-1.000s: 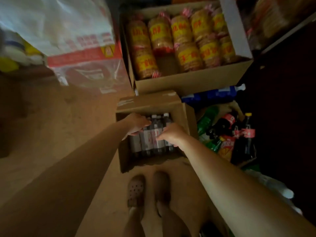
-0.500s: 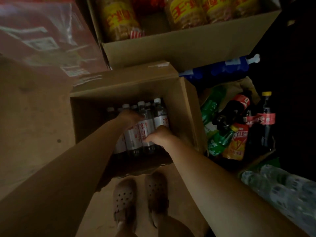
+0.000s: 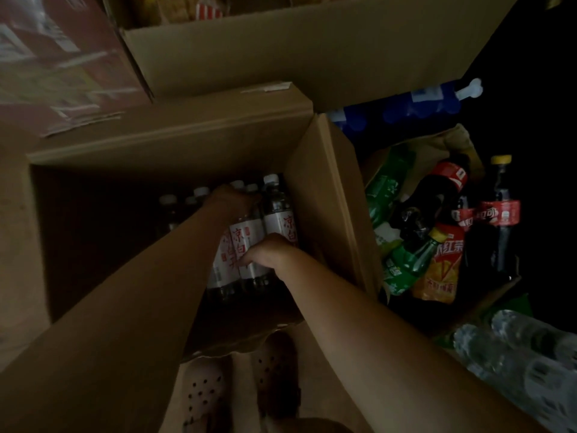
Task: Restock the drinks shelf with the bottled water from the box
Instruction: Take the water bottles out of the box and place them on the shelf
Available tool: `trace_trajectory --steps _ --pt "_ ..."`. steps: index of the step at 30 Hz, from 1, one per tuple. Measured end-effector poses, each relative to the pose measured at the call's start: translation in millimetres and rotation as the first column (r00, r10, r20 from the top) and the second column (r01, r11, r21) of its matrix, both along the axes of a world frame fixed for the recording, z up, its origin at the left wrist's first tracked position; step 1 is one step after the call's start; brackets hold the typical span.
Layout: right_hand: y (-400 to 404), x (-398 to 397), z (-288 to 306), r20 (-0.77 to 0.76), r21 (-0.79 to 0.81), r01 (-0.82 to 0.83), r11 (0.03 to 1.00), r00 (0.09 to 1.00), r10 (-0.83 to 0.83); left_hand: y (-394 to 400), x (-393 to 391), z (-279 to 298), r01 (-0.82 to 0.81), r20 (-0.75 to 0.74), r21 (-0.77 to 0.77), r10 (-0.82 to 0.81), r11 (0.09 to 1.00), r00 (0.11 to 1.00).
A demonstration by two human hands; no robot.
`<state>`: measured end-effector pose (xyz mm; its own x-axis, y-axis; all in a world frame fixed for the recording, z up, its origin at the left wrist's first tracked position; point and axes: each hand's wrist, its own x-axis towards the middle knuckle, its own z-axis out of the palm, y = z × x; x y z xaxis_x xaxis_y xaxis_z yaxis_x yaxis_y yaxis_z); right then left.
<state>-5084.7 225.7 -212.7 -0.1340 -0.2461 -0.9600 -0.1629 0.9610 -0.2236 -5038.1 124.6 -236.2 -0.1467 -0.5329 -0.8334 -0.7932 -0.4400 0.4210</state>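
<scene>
An open cardboard box (image 3: 324,195) stands on the floor in front of my feet. Inside, against its right wall, stand several water bottles (image 3: 278,214) with white caps and white labels with red characters. My left hand (image 3: 232,198) reaches into the box and grips the necks of the bottles near their caps. My right hand (image 3: 265,250) is lower, its fingers curled round the labelled body of a bottle. The left part of the box is dark and I cannot make out its contents.
A bigger cardboard box (image 3: 296,54) of packaged snacks stands behind. To the right, a low box holds green soda bottles (image 3: 406,264), cola bottles (image 3: 499,220) and an orange pack (image 3: 443,267). Shrink-wrapped clear bottles (image 3: 518,354) lie at lower right. My shoes (image 3: 240,385) are below.
My head has come lower and closer to the box. Both hands have gone deeper among the bottles, the right one sliding down onto a bottle's label.
</scene>
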Motion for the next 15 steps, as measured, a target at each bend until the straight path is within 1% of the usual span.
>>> trace_trajectory --steps 1,3,5,7,9,11,13,15 --pt "-1 -1 -3 0.018 0.007 -0.004 1.000 1.000 0.004 -1 0 -2 -0.007 0.022 -0.019 0.007 1.000 1.000" --pt "-2 -2 -5 0.053 0.027 -0.001 1.000 0.999 -0.001 -1 -2 -1 0.014 0.044 -0.009 -0.013 1.000 0.999" --pt "-2 -4 -5 0.053 0.032 0.030 0.999 0.998 -0.031 -5 -3 -5 -0.024 0.022 0.000 0.023 1.000 0.999" --pt "1 -3 -6 0.036 0.029 0.097 0.995 0.995 -0.098 -3 0 -3 -0.060 0.007 0.000 0.060 0.998 0.998" --pt "6 -2 -5 0.009 0.033 0.172 0.985 0.985 -0.172 1 1 -2 -0.069 -0.050 -0.012 0.068 0.998 0.996" --pt "9 -1 -1 -0.002 0.041 0.200 0.979 0.980 -0.200 6 0 5 -0.068 -0.116 -0.023 0.065 0.997 0.991" --pt "15 -1 5 0.000 0.041 0.201 0.979 0.980 -0.201 12 0 15 -0.016 -0.164 -0.081 0.002 0.997 0.986" --pt "21 0 10 0.008 0.029 0.211 0.977 0.977 -0.211 18 3 28 0.031 -0.181 -0.154 -0.059 0.988 0.982"
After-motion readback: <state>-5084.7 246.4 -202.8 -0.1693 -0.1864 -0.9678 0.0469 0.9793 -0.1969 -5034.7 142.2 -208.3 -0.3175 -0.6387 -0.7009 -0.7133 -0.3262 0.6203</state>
